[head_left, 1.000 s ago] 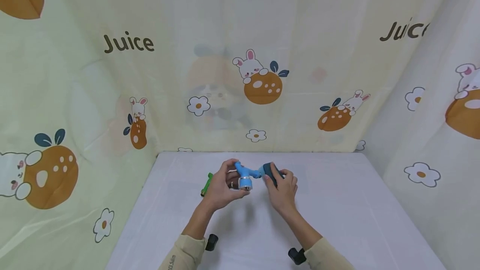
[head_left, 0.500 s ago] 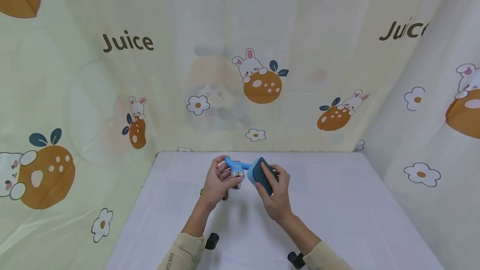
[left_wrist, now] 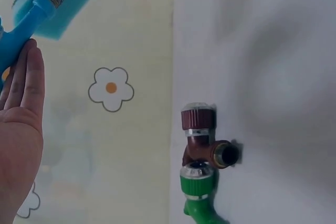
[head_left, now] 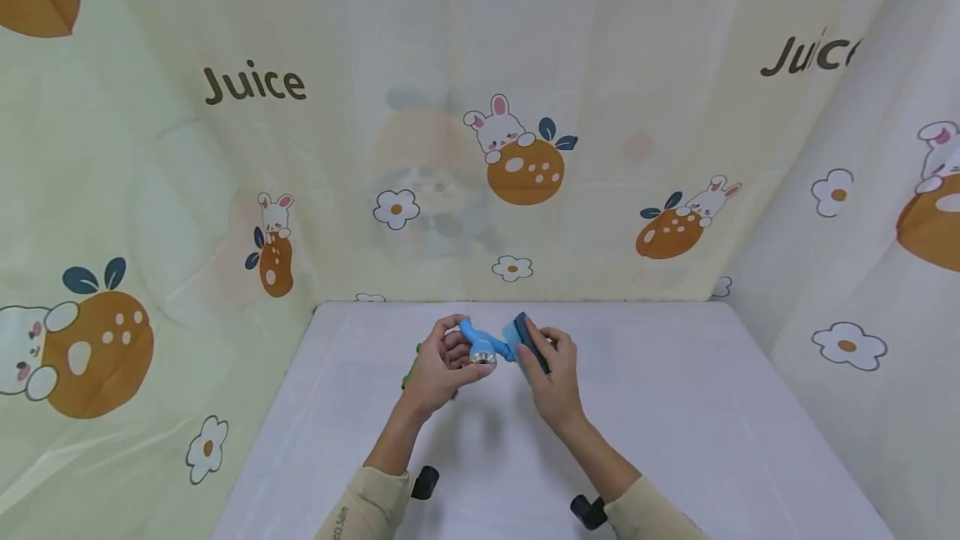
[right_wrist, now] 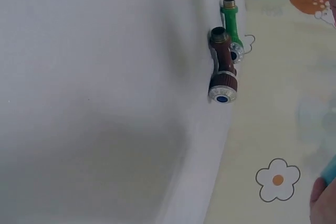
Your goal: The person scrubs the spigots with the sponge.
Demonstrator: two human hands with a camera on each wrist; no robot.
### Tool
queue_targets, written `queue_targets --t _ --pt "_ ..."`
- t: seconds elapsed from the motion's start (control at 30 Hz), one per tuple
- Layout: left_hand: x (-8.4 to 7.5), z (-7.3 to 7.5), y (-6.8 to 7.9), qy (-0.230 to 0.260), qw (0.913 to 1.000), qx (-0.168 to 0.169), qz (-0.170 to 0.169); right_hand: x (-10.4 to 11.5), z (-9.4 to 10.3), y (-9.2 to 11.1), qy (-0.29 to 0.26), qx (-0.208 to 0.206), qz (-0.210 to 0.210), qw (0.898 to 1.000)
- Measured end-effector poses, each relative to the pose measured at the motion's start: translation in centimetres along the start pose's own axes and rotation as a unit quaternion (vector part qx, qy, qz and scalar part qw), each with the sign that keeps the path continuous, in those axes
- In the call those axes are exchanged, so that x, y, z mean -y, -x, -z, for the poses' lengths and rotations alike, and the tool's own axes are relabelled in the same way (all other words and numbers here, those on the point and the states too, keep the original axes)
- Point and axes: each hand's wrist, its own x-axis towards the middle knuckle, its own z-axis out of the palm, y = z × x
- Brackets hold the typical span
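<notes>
Above the table, my left hand (head_left: pixel 433 380) grips a blue faucet (head_left: pixel 483 343) with a silver-rimmed knob. Its threaded outlet points toward my right hand (head_left: pixel 557 386), which holds a two-layer sponge (head_left: pixel 536 346), pale blue on one side and dark on the other. The pale face meets the outlet end of the faucet in the head view. From the left wrist, the outlet's metal thread lies over the sponge (left_wrist: pixel 71 1), and my left fingers (left_wrist: pixel 32 85) stretch along the faucet body. Only a sponge corner (right_wrist: pixel 329 172) and some right fingertips (right_wrist: pixel 319 195) show in the right wrist view.
A brown faucet (left_wrist: pixel 199 148) and a green faucet (left_wrist: pixel 198 186) lie close together on the white table (head_left: pixel 675 440), mostly behind my left hand in the head view. A printed curtain (head_left: pixel 442 65) rises behind the table's back edge.
The faucet has been turned and tilted in my left hand, its knob now facing forward and down. The sponge swung left to the faucet, showing its broad dark face, then turned edge-on at the outlet.
</notes>
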Motion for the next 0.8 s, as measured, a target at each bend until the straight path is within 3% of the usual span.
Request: queue_targets --t 0.13,0.43,0.53,0.6,0.7,0.8 --pt "-0.1 -0.2 0.1 0.008 1.0 0.001 0.001 -0.2 0.3 -0.4 -0.033 0.02 -0.072 0.997" --pt "-0.1 0.0 -0.1 0.066 0.9972 -0.036 -0.003 -0.9 0.3 0.2 -0.052 0.008 -0.078 0.996" --pt "0.1 0.1 -0.2 0.058 0.9971 -0.049 0.01 -0.4 0.2 0.4 -0.063 -0.01 -0.027 0.998" --pt "0.2 0.1 -0.2 0.047 0.9968 -0.06 0.026 0.2 0.1 0.6 -0.057 -0.02 0.036 0.998" --pt "0.4 -0.1 -0.4 0.033 0.9958 -0.071 0.047 1.2 0.0 1.0 -0.039 -0.02 0.131 0.99" --pt "0.6 -0.4 -0.6 0.016 0.9962 -0.07 0.049 2.3 -0.2 1.2 -0.006 -0.017 0.195 0.981"
